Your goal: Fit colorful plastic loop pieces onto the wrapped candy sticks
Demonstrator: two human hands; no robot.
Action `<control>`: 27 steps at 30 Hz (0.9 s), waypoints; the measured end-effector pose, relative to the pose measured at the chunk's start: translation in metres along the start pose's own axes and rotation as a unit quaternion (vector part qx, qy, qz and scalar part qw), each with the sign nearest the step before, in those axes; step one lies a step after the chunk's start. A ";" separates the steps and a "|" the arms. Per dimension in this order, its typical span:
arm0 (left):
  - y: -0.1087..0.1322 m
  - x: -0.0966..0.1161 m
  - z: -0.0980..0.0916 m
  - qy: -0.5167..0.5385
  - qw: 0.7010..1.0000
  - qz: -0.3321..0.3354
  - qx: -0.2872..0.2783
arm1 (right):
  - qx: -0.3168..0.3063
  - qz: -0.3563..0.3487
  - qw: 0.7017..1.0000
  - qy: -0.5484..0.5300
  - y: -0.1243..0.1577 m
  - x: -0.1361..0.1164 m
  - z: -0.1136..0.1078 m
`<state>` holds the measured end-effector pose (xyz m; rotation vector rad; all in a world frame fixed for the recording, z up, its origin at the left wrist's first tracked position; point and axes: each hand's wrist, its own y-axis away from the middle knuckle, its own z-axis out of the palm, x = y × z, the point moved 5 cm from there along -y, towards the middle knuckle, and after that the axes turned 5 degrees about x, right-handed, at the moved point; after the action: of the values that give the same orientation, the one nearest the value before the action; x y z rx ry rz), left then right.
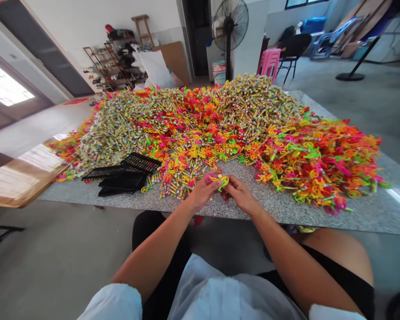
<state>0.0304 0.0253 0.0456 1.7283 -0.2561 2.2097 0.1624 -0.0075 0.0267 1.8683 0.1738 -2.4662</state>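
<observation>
My left hand (pixel 202 192) and my right hand (pixel 239 194) meet over the near edge of a grey speckled stone table (pixel 280 209). Both are closed in a pinch on a small yellow and green plastic toy piece (pixel 222 180) held between them. Just beyond my fingers lies a huge pile of neon plastic ring-shaped parts (pixel 320 164) in orange, pink, green and yellow. It is mixed with a heap of small wrapped tubes (pixel 120 129). Loose tubes (pixel 173 186) lie by my left hand.
Black plastic trays (pixel 123 175) are stacked on the table to the left. A wooden table (pixel 16 182) adjoins on the far left. Behind stand a pedestal fan (pixel 230 26), a pink stool (pixel 269 60), a black chair (pixel 295 46) and shelving (pixel 111 62).
</observation>
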 end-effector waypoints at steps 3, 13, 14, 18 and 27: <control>-0.002 0.000 -0.002 0.002 1.000 -0.023 0.000 | 0.051 0.011 0.999 0.011 -0.003 0.007 -0.005; -0.011 -0.002 -0.028 -0.059 0.988 0.011 0.139 | 0.128 -0.078 0.980 0.130 0.006 -0.026 -0.016; -0.011 -0.002 -0.027 -0.053 0.989 0.006 0.135 | 0.114 -0.078 0.978 0.156 0.007 -0.027 -0.014; -0.010 -0.005 -0.022 -0.008 0.994 -0.012 0.109 | 0.153 -0.103 0.942 0.279 0.008 -0.025 -0.014; -0.010 -0.009 -0.014 0.018 0.996 -0.036 0.073 | 0.171 -0.061 0.969 0.167 0.002 -0.005 -0.014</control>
<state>0.0232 0.0381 0.0326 1.7404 -0.0220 2.2539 0.1779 -0.0084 0.0276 2.4810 -0.1441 -2.3546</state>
